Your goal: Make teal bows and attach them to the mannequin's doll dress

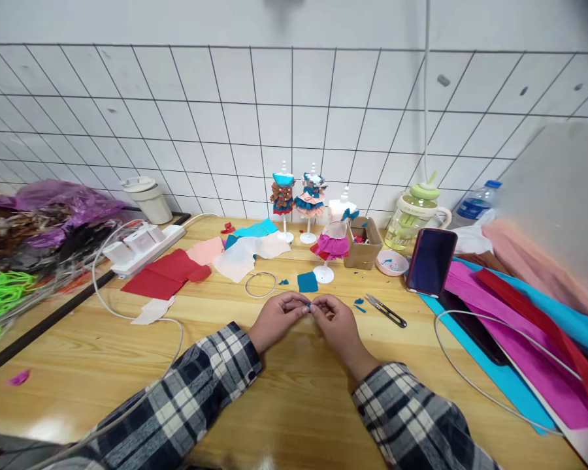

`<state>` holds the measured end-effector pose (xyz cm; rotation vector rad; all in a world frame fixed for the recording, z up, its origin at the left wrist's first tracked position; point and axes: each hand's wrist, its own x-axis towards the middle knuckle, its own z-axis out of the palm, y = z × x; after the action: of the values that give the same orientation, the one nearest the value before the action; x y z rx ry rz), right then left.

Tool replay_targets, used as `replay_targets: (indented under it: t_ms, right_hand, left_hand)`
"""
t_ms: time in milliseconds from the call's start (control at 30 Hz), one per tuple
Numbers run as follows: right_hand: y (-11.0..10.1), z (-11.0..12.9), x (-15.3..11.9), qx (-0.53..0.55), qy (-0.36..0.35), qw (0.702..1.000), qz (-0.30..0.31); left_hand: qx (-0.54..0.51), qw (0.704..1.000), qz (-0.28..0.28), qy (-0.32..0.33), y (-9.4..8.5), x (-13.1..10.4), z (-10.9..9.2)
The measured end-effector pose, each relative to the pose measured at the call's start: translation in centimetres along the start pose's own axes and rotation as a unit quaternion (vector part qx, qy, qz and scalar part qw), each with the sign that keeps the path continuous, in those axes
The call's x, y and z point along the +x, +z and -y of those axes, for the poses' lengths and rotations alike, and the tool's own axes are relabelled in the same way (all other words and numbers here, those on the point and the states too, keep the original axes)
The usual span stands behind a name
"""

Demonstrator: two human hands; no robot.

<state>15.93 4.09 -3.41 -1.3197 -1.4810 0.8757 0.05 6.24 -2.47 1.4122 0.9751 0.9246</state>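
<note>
Both hands meet over the wooden table, fingertips pinched together. Between the fingers of my left hand (pixel 280 320) and my right hand (pixel 339 326) shows a small dark teal scrap (pixel 308 305), mostly hidden by the fingertips. Just beyond them lies a teal paper square (pixel 308 282). To the right rest thread snips (pixel 386 311) and small teal bits (pixel 359 305). A thin ring (pixel 261 284) lies to the left. Behind the hands stands a miniature dress form (pixel 336 235) with a white top, a teal bow and a magenta skirt.
Two more dressed forms (pixel 283 196) stand near the tiled wall. A cardboard box (pixel 363 245), a pink dish (pixel 392 263), a phone (pixel 431 261) and a green-lidded cup (pixel 414 215) are at right. Red paper (pixel 164 277) and a power strip (pixel 147 251) lie left. Cables cross both sides.
</note>
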Motion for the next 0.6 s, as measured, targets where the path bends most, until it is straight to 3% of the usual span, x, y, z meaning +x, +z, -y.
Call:
replay_targets:
  t_ms: [233,600]
  right_hand:
    - [-0.7,-0.5,-0.9,-0.044,-0.011,0.999,0.028]
    - [-0.5,-0.2,-1.2,0.117,0.083,0.989,0.047]
  left_hand:
    - [0.018,1.000,0.025,0.001,0.1,0.0,-0.2]
    - [0.004,1.000,-0.023,-0.019,-0.1,0.2,-0.4]
